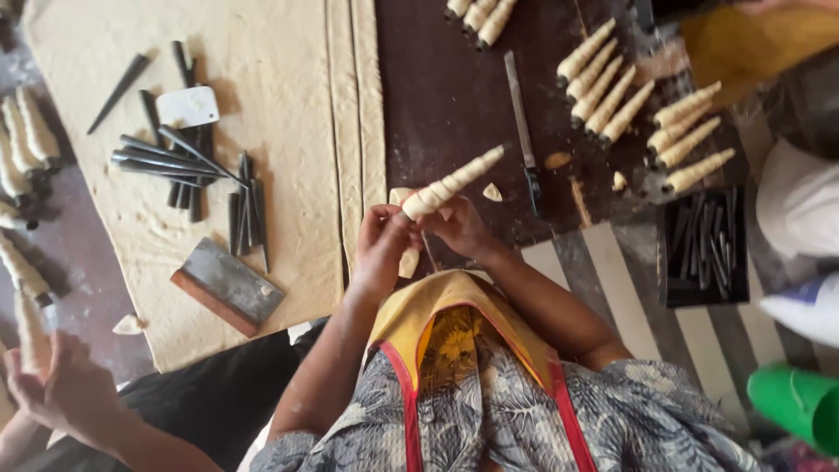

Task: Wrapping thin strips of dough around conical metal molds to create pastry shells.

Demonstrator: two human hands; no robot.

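Both my hands hold one dough-wrapped cone (450, 184) above the dark table. My left hand (380, 245) pinches its wide end, where a loose end of dough strip (408, 261) hangs down. My right hand (461, 229) grips the same wide end from the other side. The cone's narrow tip points up and to the right, toward a long knife (523, 131) lying on the dark board (446, 96).
A rolled dough sheet (262, 87) with cut strips (358, 105) lies left, bearing dark metal cone moulds (192, 166) and a scraper (229, 287). Wrapped cones (603, 87) lie right, above a black tray of moulds (703, 249). Another person's hand (61, 385) holds a cone at bottom left.
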